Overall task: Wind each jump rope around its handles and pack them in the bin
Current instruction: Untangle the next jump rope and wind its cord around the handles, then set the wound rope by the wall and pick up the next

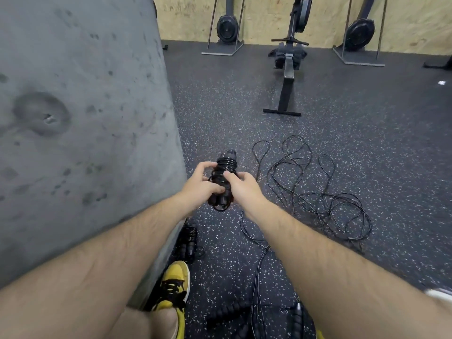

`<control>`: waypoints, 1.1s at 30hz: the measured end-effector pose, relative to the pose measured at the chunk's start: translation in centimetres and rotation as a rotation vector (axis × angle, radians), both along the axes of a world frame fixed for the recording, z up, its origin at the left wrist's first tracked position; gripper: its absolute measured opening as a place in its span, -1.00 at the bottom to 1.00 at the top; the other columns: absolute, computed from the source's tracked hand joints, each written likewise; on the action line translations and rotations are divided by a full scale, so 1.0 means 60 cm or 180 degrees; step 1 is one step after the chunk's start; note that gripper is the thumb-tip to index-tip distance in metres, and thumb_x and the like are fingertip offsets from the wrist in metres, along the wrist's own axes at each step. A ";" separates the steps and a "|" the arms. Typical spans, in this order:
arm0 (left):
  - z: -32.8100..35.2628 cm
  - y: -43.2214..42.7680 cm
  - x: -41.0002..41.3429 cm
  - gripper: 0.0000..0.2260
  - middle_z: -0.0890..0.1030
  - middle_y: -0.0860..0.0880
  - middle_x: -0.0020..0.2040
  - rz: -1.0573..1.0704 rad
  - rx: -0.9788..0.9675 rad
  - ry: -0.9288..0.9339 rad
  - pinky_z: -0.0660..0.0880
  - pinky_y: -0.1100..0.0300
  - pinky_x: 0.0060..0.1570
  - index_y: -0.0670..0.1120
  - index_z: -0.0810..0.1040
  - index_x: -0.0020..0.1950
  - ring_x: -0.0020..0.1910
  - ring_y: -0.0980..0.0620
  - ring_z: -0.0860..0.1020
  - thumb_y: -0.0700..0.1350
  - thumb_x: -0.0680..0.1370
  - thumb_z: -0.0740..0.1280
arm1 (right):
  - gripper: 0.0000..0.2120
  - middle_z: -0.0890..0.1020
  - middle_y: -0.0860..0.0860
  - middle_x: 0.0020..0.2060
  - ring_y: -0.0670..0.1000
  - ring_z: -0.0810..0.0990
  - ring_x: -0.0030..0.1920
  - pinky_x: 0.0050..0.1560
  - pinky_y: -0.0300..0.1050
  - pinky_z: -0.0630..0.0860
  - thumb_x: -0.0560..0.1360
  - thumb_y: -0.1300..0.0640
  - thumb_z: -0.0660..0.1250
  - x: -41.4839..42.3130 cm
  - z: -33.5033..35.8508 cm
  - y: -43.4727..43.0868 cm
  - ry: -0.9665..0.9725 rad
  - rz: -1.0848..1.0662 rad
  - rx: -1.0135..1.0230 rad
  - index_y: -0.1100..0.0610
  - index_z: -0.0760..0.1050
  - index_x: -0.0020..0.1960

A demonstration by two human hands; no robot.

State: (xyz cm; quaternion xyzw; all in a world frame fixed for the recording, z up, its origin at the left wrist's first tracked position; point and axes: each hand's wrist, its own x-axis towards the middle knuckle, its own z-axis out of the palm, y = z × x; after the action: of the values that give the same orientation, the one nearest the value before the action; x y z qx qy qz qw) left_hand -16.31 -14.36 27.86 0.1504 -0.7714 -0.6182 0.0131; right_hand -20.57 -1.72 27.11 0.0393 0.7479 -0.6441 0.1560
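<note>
Glossy black rope bundle (223, 178); speckled rubber floor (367, 143); rough concrete wall (80, 118).

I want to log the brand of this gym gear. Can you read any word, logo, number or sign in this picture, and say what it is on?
None can be read.
Wound jump rope held in both hands: plain black, no print visible.
Rowing machine and the flywheels against the plywood wall: any marking too small and blurred to read.
Yellow shoe: no legible logo.
</note>
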 end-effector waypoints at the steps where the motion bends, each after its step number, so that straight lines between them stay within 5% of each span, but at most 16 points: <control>1: -0.023 -0.002 -0.007 -0.42 0.54 -0.10 -0.03 0.0121 0.0064 -0.0071 0.52 0.08 -0.08 0.12 0.40 0.31 -0.08 -0.08 0.59 -0.35 0.42 0.44 | -0.59 0.62 0.05 0.12 0.05 0.62 0.09 0.18 0.01 0.55 0.53 -0.09 0.37 -0.007 -0.025 -0.008 -0.0111 -0.0018 0.0019 0.11 0.41 0.26; 7: -0.228 0.009 -0.017 -0.49 0.60 -0.06 0.11 0.0718 0.0287 -0.0516 0.42 0.33 -0.14 -0.07 0.42 0.23 -0.05 0.14 0.54 -0.39 0.39 0.51 | -0.74 0.66 0.06 0.01 0.10 0.63 0.04 0.13 0.01 0.56 0.57 0.01 0.29 -0.042 -0.208 -0.032 -0.0740 -0.0055 0.0318 0.15 0.53 0.16; 12: -0.388 -0.007 -0.019 -0.48 0.57 -0.06 0.15 0.0975 -0.0071 -0.0838 0.54 0.13 0.03 0.01 0.41 0.18 0.06 -0.01 0.58 -0.35 0.35 0.50 | -0.79 0.68 0.08 -0.01 0.06 0.65 -0.05 -0.03 -0.08 0.58 0.60 0.07 0.28 -0.037 -0.381 -0.067 -0.1218 -0.0063 0.0359 0.15 0.56 0.17; 15: -0.456 -0.023 -0.018 -0.51 0.50 -0.03 0.19 0.0854 -0.0504 -0.1048 0.43 0.20 0.02 0.02 0.41 0.23 0.10 0.00 0.54 -0.28 0.41 0.51 | -0.78 0.57 0.01 -0.03 0.00 0.56 -0.06 -0.01 -0.11 0.49 0.62 0.05 0.26 -0.033 -0.446 -0.086 -0.1328 -0.0261 0.0605 0.11 0.39 0.21; 18: -0.515 -0.038 -0.019 -0.55 0.48 -0.07 0.31 0.0538 -0.0886 -0.1215 0.39 0.20 0.21 -0.05 0.43 0.34 0.27 -0.03 0.49 -0.26 0.49 0.45 | -0.79 0.57 0.01 0.00 0.03 0.58 0.02 0.06 -0.08 0.51 0.61 0.05 0.24 -0.032 -0.492 -0.107 -0.1513 -0.0155 0.0680 0.10 0.37 0.19; 21: -0.549 -0.045 -0.012 -0.53 0.45 -0.10 0.38 0.0259 -0.1160 -0.1588 0.36 0.16 0.30 -0.08 0.38 0.46 0.35 -0.08 0.45 -0.22 0.56 0.37 | -0.58 0.63 0.07 0.14 0.13 0.61 0.15 0.24 0.10 0.55 0.52 0.01 0.22 -0.032 -0.541 -0.114 -0.1717 0.0317 0.0878 0.11 0.45 0.35; 27: -0.551 -0.040 0.002 -0.51 0.36 -0.14 0.49 -0.0158 -0.1785 -0.1627 0.24 0.02 0.48 -0.08 0.32 0.54 0.47 -0.16 0.29 -0.17 0.61 0.29 | -0.65 0.60 0.08 0.21 0.11 0.57 0.19 0.27 -0.06 0.47 0.61 0.08 0.17 -0.021 -0.518 -0.090 -0.1313 0.0829 0.1265 0.13 0.47 0.35; 33: -0.505 0.030 0.021 -0.74 0.54 -0.06 0.24 -0.0205 -0.2260 -0.0966 0.39 -0.03 0.27 -0.05 0.56 0.25 0.25 -0.11 0.48 -0.14 0.57 0.30 | -0.68 0.57 0.06 0.26 0.07 0.56 0.22 0.17 -0.18 0.42 0.65 0.12 0.14 0.018 -0.468 0.004 -0.0587 0.1111 0.1663 0.15 0.47 0.35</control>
State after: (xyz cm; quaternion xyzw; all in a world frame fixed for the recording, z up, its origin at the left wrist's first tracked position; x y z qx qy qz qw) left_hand -15.04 -12.56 -2.44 0.2021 -0.9349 -0.2834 -0.0693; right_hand -19.47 -1.46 -0.95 0.0073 0.8660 -0.3876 0.3157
